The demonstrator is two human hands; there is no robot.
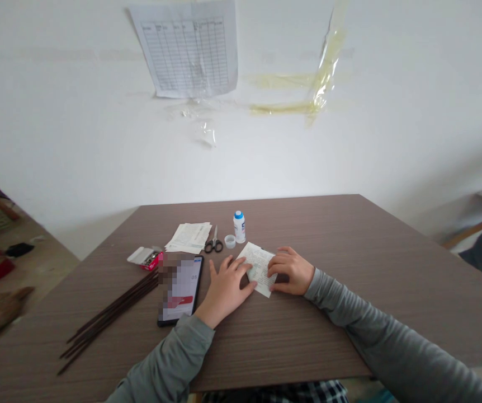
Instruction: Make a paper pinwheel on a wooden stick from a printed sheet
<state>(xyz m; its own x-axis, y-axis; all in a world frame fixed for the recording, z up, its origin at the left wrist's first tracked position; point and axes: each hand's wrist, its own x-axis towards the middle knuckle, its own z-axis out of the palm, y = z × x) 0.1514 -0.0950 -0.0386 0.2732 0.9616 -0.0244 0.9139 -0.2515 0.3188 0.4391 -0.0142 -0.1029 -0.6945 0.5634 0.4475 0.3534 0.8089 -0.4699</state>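
The spread left hand (226, 286) and curled right hand (294, 272), grip unclear, touch a square white printed paper (260, 271).

Table: brown wood-grain top. Front centre: a small white printed paper sheet (260, 270), partly covered. Behind it: an upright white bottle with blue cap (240, 228); just beside, a small translucent plastic cup (230, 242), then black-handled metal scissors (214, 241). Left: a loose stack of pale printed papers (188, 237), an open red-and-white carton (151, 258) (contents unclear), thin dark-brown sticks (117, 310) lying diagonally, a black-edged phone (184, 291), screen up, partly blurred.
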